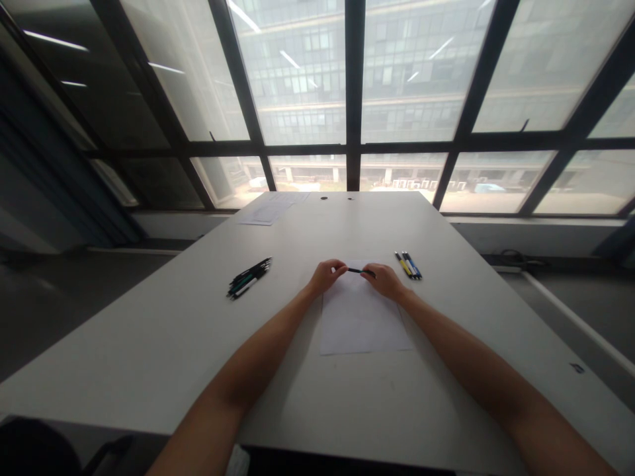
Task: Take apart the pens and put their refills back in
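Pen (355, 270): a dark, slim pen held level just above the far edge of the paper sheet, 1 end in each hand.
Far-left pens (249, 277): a loose bundle of dark pens, some with green or white parts, lying on the surface well to the left of the hands; I cannot count them for certain.
Left hand (326, 274): fingers curled and pinching the left end of the pen between thumb and fingertips, wrist low over the surface.
Paper sheet (361, 317): 1 white sheet lying flat between the 2 forearms, its far edge under the hands, its face apparently blank.
Right hand (384, 280): fingers bent and pinching the right end of the pen, knuckles up, the heel near the sheet's upper right corner.
Right-hand pens (409, 265): 3 or so pens side by side just right of the right hand, 1 yellow, 1 white, 1 blue, apart from the sheet.
Surface (149, 344): a long pale table running toward the windows, with more papers (270, 210) at its far left corner.
Step in hand, as I judge it: the 2 hands seem to be working the pen along its length, as in pulling or twisting its 2 halves.
Doing it well: keep both pinches near the ends, hold the pen level over the sheet so any small part that drops lands on the paper, and turn or pull in line with the barrel, not across it.
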`<action>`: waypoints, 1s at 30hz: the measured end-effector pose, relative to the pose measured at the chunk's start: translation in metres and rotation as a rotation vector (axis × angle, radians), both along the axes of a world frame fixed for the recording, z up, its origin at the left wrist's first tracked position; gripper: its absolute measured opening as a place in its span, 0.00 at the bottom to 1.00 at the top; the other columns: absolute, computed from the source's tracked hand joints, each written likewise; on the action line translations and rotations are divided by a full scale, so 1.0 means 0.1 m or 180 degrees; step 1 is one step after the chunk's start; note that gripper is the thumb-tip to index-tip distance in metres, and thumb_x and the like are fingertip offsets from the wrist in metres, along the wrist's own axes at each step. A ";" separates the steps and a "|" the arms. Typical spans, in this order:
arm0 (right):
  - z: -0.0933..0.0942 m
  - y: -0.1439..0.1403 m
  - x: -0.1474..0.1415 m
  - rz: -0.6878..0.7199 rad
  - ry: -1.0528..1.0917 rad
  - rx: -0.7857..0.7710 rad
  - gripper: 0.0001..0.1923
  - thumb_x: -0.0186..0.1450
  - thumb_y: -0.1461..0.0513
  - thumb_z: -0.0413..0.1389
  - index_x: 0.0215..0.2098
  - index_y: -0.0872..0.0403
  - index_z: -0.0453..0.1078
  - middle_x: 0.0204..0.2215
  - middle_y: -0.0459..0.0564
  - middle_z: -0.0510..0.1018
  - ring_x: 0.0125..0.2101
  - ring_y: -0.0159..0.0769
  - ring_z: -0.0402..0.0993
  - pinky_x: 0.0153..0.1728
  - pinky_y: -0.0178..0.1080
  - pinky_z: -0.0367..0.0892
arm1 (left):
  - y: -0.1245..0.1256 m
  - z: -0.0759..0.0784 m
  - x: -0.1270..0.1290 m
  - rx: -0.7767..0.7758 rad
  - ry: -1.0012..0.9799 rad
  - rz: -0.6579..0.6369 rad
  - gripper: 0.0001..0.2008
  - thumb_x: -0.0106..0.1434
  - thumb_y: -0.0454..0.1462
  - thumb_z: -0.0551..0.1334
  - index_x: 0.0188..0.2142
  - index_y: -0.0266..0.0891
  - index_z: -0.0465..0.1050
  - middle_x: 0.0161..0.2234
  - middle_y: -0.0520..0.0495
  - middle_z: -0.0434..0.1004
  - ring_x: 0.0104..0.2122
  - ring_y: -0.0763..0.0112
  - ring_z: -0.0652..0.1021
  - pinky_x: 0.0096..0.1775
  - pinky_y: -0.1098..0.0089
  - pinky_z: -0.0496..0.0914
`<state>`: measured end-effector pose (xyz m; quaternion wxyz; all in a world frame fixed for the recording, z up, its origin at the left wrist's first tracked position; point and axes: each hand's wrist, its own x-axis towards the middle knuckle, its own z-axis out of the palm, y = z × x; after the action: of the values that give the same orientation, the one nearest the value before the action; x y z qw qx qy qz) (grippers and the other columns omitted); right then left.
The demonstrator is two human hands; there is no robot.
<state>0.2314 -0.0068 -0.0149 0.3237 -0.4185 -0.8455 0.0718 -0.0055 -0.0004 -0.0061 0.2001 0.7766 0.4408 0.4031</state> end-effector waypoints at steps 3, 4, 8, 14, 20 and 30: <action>0.00 0.00 0.00 0.0046 -0.0018 0.0022 0.07 0.68 0.58 0.55 0.36 0.51 0.74 0.32 0.48 0.79 0.33 0.35 0.73 0.34 0.33 0.60 | 0.01 0.00 0.00 -0.0007 0.0067 -0.0006 0.13 0.63 0.45 0.62 0.33 0.37 0.79 0.30 0.48 0.80 0.29 0.71 0.75 0.33 0.71 0.67; 0.01 0.00 0.00 0.0055 -0.0025 0.0020 0.07 0.68 0.58 0.55 0.36 0.51 0.74 0.32 0.48 0.80 0.33 0.35 0.73 0.35 0.33 0.60 | 0.01 0.00 0.00 -0.0003 0.0085 -0.0007 0.13 0.63 0.45 0.62 0.33 0.37 0.79 0.30 0.48 0.81 0.29 0.71 0.75 0.32 0.71 0.66; 0.01 0.00 0.00 0.0027 -0.0093 -0.0026 0.08 0.68 0.58 0.54 0.37 0.51 0.74 0.33 0.49 0.80 0.33 0.36 0.74 0.35 0.34 0.60 | 0.01 0.00 -0.01 0.0068 0.0099 -0.0041 0.12 0.61 0.44 0.64 0.33 0.38 0.79 0.31 0.48 0.81 0.29 0.71 0.75 0.32 0.71 0.66; 0.04 -0.02 0.00 -0.0056 -0.0220 -0.0067 0.10 0.69 0.56 0.53 0.37 0.51 0.75 0.33 0.50 0.81 0.33 0.37 0.75 0.34 0.34 0.60 | 0.00 0.00 0.00 0.0156 0.0117 -0.0062 0.09 0.61 0.42 0.65 0.33 0.39 0.79 0.31 0.48 0.82 0.29 0.72 0.75 0.32 0.71 0.66; 0.04 -0.04 0.00 -0.0161 0.0280 -0.0060 0.11 0.63 0.53 0.60 0.39 0.49 0.75 0.31 0.48 0.81 0.31 0.37 0.74 0.34 0.36 0.62 | -0.02 0.01 0.00 0.0328 -0.0062 0.0086 0.08 0.61 0.41 0.65 0.34 0.39 0.79 0.32 0.48 0.81 0.31 0.71 0.76 0.32 0.71 0.67; 0.04 0.06 0.03 0.0393 0.2688 -0.1159 0.17 0.56 0.53 0.64 0.40 0.54 0.75 0.24 0.45 0.76 0.22 0.30 0.66 0.24 0.34 0.61 | 0.03 -0.01 -0.01 0.0225 -0.0155 0.0408 0.11 0.63 0.43 0.62 0.33 0.38 0.78 0.31 0.48 0.81 0.29 0.71 0.75 0.33 0.71 0.68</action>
<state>0.2343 -0.0012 -0.0109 0.5561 -0.3515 -0.6366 0.4024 -0.0069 0.0024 -0.0070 0.1569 0.7433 0.4702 0.4491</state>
